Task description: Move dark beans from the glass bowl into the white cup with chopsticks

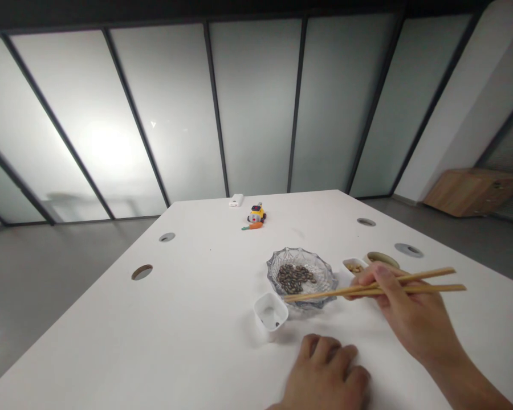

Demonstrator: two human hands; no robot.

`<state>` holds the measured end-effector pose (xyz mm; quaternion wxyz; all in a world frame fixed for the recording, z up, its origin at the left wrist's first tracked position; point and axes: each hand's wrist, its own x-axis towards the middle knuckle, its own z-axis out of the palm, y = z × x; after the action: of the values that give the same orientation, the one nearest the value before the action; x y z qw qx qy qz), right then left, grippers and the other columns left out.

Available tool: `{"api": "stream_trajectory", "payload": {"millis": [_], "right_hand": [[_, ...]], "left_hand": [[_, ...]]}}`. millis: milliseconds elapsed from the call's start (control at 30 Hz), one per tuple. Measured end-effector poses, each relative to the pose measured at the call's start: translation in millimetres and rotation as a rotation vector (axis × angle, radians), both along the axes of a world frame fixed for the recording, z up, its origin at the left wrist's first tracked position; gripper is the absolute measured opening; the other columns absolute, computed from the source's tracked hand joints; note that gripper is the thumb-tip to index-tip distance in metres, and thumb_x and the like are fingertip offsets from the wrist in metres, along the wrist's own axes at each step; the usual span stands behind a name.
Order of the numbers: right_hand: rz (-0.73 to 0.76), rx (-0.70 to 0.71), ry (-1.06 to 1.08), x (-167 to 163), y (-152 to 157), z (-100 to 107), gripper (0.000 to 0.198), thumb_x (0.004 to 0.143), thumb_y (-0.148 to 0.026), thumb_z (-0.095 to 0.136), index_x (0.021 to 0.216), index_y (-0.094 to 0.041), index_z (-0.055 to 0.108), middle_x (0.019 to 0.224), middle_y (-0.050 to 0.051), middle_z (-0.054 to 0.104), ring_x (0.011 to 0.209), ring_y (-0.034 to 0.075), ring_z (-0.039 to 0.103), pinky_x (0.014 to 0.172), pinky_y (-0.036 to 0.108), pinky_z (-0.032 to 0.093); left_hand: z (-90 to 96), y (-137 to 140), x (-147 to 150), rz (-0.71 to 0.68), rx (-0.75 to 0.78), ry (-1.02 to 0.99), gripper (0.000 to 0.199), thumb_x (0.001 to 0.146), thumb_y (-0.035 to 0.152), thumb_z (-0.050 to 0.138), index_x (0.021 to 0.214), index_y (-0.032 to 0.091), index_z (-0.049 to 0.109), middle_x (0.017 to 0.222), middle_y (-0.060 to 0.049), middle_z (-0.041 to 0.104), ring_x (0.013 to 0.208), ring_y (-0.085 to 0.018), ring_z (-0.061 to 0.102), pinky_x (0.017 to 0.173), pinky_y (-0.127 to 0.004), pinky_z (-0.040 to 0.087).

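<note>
the right hand point(410, 313) pinches wooden chopsticks point(320, 294) between its fingers, tips nearly together by the rim of the white cup point(267, 312). dark seeds point(293, 278) lie in the glass bowl point(324, 272) just beyond. the left hand point(327, 376) has bent fingers; whether they grip anything is hidden. misaligned tips could drop a smooth seed; a nudge might tip the cup.
</note>
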<state>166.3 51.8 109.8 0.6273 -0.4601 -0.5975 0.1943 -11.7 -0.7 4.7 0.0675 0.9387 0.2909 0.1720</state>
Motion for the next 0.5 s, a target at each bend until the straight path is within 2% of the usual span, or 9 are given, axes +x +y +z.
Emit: {"api": "stream_trajectory", "payload": {"millis": [33,100,200,367,500], "right_hand": [[0.016,-0.005,-0.148,0,-5,6,0.056,0.101,-0.068,0.058,0.068,-0.025,0.072,0.069,0.005,0.072,0.068,0.021,0.073,0.064,0.034,0.064],[-0.008,0.049,-0.366,-1,-14,14,0.061,0.105,-0.067,0.050,0.064,-0.026,0.068,0.063,0.003,0.068,0.063,0.019,0.068,0.061,0.033,0.059],[-0.010,0.065,-0.567,-5,-19,17,0.057,0.108,-0.060,0.048,0.065,-0.026,0.065,0.061,0.001,0.066,0.055,0.017,0.063,0.054,0.031,0.051],[-0.084,0.156,-0.655,-1,-15,11,0.050,0.111,-0.049,0.046,0.070,-0.027,0.065,0.067,0.000,0.072,0.063,0.018,0.070,0.061,0.031,0.053],[-0.153,0.192,-0.687,4,-11,13,0.050,0.110,-0.047,0.048,0.066,-0.027,0.063,0.063,-0.001,0.071,0.064,0.018,0.072,0.065,0.032,0.051]], "left_hand": [[0.2,0,0,0.001,-0.007,-0.005,0.051,0.102,0.065,0.056,0.122,0.019,0.066,0.147,-0.005,0.066,0.126,-0.031,0.059,0.108,-0.047,0.046],[0.2,-1,0,0.003,-0.016,-0.010,0.048,0.102,0.061,0.057,0.122,0.019,0.066,0.149,-0.005,0.065,0.127,-0.031,0.059,0.109,-0.047,0.046],[-0.2,0,0,0.000,-0.014,-0.009,0.042,0.101,0.055,0.058,0.122,0.020,0.067,0.149,-0.006,0.066,0.126,-0.031,0.061,0.107,-0.046,0.048],[-1.8,1,0,-0.001,0.007,-0.013,0.043,0.102,0.058,0.056,0.120,0.020,0.067,0.148,-0.005,0.067,0.125,-0.031,0.062,0.107,-0.045,0.047],[0.1,1,0,0.001,-0.005,0.009,0.045,0.103,0.061,0.054,0.117,0.020,0.067,0.146,-0.005,0.068,0.123,-0.031,0.063,0.107,-0.045,0.047]]}}
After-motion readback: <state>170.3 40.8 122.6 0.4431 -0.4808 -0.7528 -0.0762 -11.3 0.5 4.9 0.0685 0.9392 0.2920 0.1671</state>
